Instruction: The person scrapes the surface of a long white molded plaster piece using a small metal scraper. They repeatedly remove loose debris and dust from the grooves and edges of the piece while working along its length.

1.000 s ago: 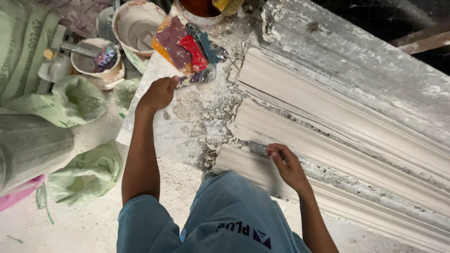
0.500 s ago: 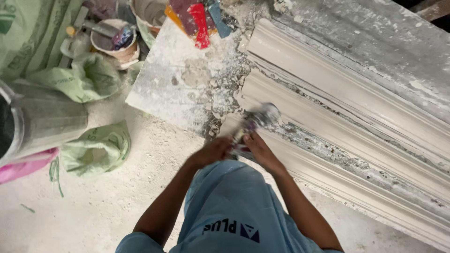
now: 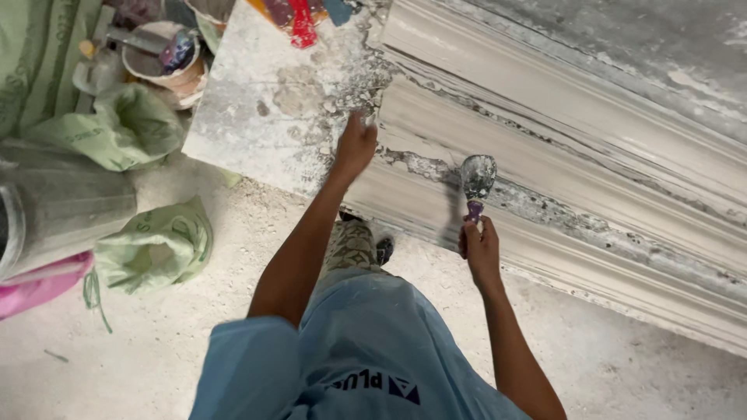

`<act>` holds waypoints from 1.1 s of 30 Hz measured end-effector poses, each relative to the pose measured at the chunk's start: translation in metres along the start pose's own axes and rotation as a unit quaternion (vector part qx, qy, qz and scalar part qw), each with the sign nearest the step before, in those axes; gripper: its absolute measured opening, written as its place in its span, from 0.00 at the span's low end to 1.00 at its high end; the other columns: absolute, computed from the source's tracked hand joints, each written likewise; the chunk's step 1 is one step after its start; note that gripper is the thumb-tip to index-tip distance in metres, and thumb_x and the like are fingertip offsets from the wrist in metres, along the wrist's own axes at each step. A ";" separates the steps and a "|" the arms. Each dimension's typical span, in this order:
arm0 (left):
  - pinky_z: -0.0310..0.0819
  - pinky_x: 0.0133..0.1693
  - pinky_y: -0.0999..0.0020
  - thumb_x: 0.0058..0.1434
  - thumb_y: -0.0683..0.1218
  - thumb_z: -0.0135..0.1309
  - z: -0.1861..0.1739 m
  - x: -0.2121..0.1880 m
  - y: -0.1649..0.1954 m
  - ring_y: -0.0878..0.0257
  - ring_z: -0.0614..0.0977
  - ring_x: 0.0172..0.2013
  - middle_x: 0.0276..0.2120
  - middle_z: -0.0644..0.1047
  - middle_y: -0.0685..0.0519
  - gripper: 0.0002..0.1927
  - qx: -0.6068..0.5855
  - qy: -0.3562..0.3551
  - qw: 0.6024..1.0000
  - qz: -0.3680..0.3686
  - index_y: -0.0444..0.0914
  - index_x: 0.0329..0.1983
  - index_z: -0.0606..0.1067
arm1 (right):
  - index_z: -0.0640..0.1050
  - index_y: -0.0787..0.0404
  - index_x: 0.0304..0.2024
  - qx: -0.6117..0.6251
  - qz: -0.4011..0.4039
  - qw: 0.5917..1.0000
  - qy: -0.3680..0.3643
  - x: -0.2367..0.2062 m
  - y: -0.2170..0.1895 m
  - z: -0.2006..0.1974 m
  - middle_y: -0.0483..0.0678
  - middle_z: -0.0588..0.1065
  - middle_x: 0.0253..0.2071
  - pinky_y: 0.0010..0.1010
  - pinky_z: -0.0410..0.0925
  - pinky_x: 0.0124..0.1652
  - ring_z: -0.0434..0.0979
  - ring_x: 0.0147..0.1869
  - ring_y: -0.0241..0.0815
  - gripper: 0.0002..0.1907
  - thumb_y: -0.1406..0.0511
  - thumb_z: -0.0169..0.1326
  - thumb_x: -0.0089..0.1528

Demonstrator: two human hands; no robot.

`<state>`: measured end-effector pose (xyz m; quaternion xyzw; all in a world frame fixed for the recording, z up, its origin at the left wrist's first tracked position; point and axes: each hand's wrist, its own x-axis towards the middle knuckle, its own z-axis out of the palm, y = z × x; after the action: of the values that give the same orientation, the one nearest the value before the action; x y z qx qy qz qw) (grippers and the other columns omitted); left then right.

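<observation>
Your hands, together half second ago, now apart: right hand clasps putty knife against plaster cornice; left hand, fingers curled, empty, presses near edge; plaster application under way.

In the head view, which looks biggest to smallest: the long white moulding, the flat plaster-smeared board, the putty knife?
1. Long white moulding, running across the picture.
2. Plaster-smeared board, partly cut off at the top edge.
3. Putty knife, held in the right hand, plainly smallest.
</observation>
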<state>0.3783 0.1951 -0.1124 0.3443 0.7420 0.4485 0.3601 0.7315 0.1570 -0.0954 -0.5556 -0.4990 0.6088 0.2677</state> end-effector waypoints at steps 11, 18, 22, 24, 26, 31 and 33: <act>0.74 0.51 0.46 0.67 0.52 0.57 0.042 0.072 0.021 0.38 0.80 0.48 0.48 0.77 0.32 0.24 0.100 0.129 0.985 0.046 0.34 0.61 0.72 | 0.74 0.61 0.49 -0.028 0.050 0.998 0.035 -0.002 -0.041 -0.015 0.43 0.71 0.29 0.25 0.59 0.24 0.64 0.25 0.30 0.15 0.56 0.46 0.72; 0.74 0.50 0.44 0.68 0.51 0.53 0.041 0.065 0.028 0.39 0.80 0.47 0.45 0.79 0.35 0.22 0.129 0.088 0.987 0.029 0.36 0.61 0.73 | 0.70 0.62 0.50 -0.073 -0.047 0.996 0.003 0.038 -0.049 -0.019 0.44 0.76 0.39 0.25 0.65 0.35 0.68 0.34 0.31 0.15 0.57 0.49 0.71; 0.69 0.50 0.40 0.67 0.50 0.55 0.034 0.049 0.043 0.35 0.72 0.54 0.54 0.70 0.29 0.25 0.210 0.068 0.975 0.001 0.34 0.63 0.69 | 0.66 0.59 0.61 -0.167 -0.084 0.982 -0.026 0.077 -0.083 -0.016 0.47 0.75 0.36 0.29 0.65 0.34 0.69 0.34 0.33 0.22 0.58 0.52 0.68; 0.70 0.53 0.41 0.67 0.48 0.54 0.040 0.035 0.051 0.38 0.71 0.58 0.59 0.67 0.29 0.27 0.208 0.081 0.974 0.035 0.32 0.67 0.65 | 0.67 0.54 0.67 -0.275 -0.059 0.959 -0.041 0.088 -0.109 -0.022 0.49 0.77 0.32 0.32 0.66 0.34 0.72 0.32 0.36 0.27 0.57 0.53 0.66; 0.67 0.58 0.41 0.64 0.49 0.56 0.057 0.023 0.057 0.38 0.70 0.61 0.61 0.67 0.31 0.29 0.257 0.036 0.960 0.103 0.34 0.67 0.67 | 0.69 0.47 0.69 -0.389 -0.014 0.919 -0.060 0.114 -0.134 -0.020 0.51 0.79 0.30 0.36 0.70 0.36 0.78 0.29 0.41 0.29 0.56 0.54 0.65; 0.66 0.61 0.44 0.61 0.43 0.52 0.117 0.019 0.061 0.40 0.70 0.65 0.64 0.69 0.35 0.27 0.325 0.067 0.895 0.297 0.39 0.66 0.71 | 0.77 0.44 0.62 -0.535 -0.159 0.822 -0.116 0.186 -0.163 -0.010 0.51 0.82 0.36 0.45 0.73 0.38 0.82 0.37 0.53 0.23 0.53 0.55 0.65; 0.68 0.60 0.46 0.62 0.44 0.51 0.141 0.027 0.063 0.42 0.72 0.64 0.63 0.72 0.38 0.23 0.355 0.097 0.871 0.326 0.40 0.62 0.72 | 0.77 0.43 0.61 -0.580 -0.159 0.785 -0.148 0.212 -0.169 -0.016 0.52 0.82 0.37 0.47 0.73 0.39 0.82 0.40 0.56 0.22 0.52 0.55 0.65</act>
<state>0.4956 0.2993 -0.1090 0.6259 0.7282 0.2781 -0.0260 0.6572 0.4090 -0.0273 -0.4219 -0.8729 0.2281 -0.0893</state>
